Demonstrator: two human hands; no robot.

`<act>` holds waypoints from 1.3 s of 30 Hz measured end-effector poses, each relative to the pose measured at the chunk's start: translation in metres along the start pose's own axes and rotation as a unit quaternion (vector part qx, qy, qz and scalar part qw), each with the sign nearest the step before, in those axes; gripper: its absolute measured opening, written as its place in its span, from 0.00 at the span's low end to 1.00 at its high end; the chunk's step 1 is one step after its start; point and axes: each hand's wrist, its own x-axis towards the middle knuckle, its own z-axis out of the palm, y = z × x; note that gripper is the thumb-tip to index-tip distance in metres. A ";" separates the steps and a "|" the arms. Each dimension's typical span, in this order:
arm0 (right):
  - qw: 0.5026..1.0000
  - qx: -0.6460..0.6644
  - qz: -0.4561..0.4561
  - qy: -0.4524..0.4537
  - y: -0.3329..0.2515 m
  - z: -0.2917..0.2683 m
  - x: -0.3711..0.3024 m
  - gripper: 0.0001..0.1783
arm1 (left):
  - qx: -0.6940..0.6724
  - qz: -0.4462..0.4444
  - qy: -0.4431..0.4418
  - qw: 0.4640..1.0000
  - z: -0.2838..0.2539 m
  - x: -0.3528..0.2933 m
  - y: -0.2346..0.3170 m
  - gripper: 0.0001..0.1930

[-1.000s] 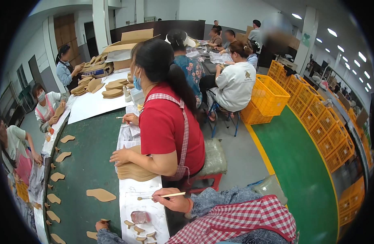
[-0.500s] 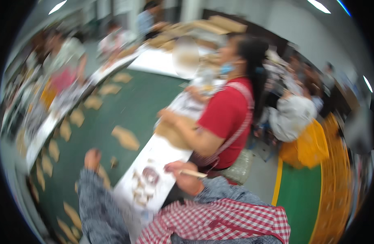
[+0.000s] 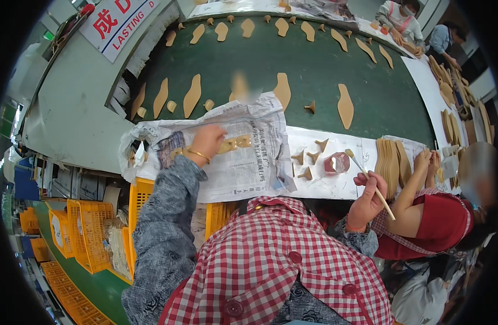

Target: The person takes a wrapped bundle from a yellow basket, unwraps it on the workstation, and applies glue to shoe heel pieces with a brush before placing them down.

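My left hand (image 3: pixel 208 142) is over a spread newspaper (image 3: pixel 227 179), its fingers drawn together. Whether anything is in them is hidden. Beside its fingertips lies a row of glossy tan pieces (image 3: pixel 242 142), like small shoe heels. My right hand (image 3: pixel 367 201) grips a brush (image 3: pixel 387 208) by its slim wooden handle, bristles pointing up and left. Those bristles are just right of a jar (image 3: pixel 336 163) of reddish liquid. Left of the jar, several tan heel-shaped pieces (image 3: pixel 313 157) stand or lie on the white tabletop (image 3: pixel 300 187).
Across the table runs a green belt (image 3: pixel 216 59) carrying tan insoles (image 3: pixel 345 106) and small heel pieces (image 3: pixel 310 106). Stacked insoles (image 3: pixel 387 165) are to the right, beside a co-worker in red (image 3: pixel 438 222). Yellow crates (image 3: pixel 89 233) stand at lower left.
The view has swung left. My left hand has come from above the green belt to the newspaper. My right hand still holds the brush, now with its bristles up near the jar.
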 end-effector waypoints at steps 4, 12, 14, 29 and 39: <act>0.999 0.027 0.002 -0.019 -0.001 0.005 -0.003 0.09 | 0.153 0.162 -0.039 0.974 0.025 -0.015 0.000 0.02; 0.999 0.023 -0.004 -0.027 -0.014 0.008 -0.007 0.08 | 0.358 0.120 -0.196 0.905 0.063 0.009 -0.015 0.04; 1.000 0.024 -0.003 -0.017 -0.013 0.005 -0.007 0.08 | 0.354 0.113 -0.226 0.900 0.064 0.017 -0.010 0.04; 0.976 0.153 0.139 0.061 -0.010 0.004 0.011 0.10 | -0.812 -0.302 -0.139 0.479 0.058 -0.021 0.043 0.08; 0.962 0.236 0.134 0.030 -0.034 0.013 0.012 0.11 | -0.748 -0.150 -0.241 0.600 0.035 -0.002 0.174 0.17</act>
